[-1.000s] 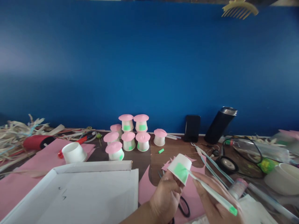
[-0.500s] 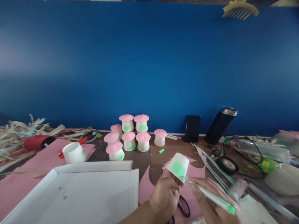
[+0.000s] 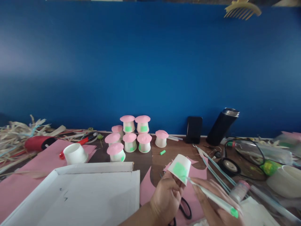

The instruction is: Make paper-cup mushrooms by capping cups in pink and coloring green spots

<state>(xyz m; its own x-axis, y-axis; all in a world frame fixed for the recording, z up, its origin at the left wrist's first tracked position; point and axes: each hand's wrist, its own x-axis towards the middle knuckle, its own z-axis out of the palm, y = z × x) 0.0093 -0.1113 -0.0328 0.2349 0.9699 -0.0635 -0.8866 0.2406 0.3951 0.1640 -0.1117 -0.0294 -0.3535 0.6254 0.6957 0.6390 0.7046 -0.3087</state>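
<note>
1. In the head view, the person's left hand [image 3: 166,197] held one small white paper cup [image 3: 180,161] above the near tabletop [image 3: 157,161], its fingers clamped on the cup from below. The cup tilted with its narrow end up, I'd guess so that the bright green patch [image 3: 180,170] on its side faced the pen.

2. The right hand [image 3: 215,202] had its fingers closed around one slim white pen with a green end [image 3: 213,196]. Its tip met the patch, or nearly so, beside the rim; I couldn't tell whether it touched. The slanted grip probably kept that spot in sight.

3. Beyond the hands I counted eight white paper cups with round pink paper tops [image 3: 130,143]: seven grouped, two of these raised behind the front ones, and one apart on the right. The raised pair seemed to rest on others mostly hidden, perhaps stacked to save room.

4. One small bright green cylindrical cap [image 3: 162,152] lay near the lone cup, likely put there to stay within reach.

5. One plain white cup [image 3: 75,153] stood to the left, behind one shallow white cardboard tray [image 3: 98,194]. Beneath the hands lay cut pink paper [image 3: 146,188].
</note>
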